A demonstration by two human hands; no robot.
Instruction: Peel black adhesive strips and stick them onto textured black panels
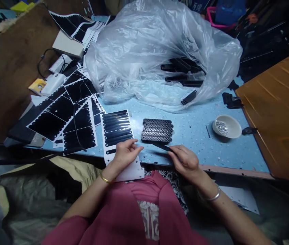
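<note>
My right hand [186,160] pinches one end of a thin black strip [162,146] whose other end points left, at the near edge of a block of perforated black bars [157,130] lying side by side. My left hand [126,154] is over the lower part of a white sheet of black strip stickers [116,126]. Its thumb and index fingertip are apart, with nothing visible between them; the other fingers curl. The sheet's bottom end hangs past the table's front edge, and several rounded black strips remain stuck on it.
A large clear plastic bag [139,44] with black bars [184,69] in its mouth fills the back. At right stands a white bowl [232,127] of small shiny metal pieces. More black sticker sheets [60,110] pile up at left. An orange-brown panel [279,112] borders the right.
</note>
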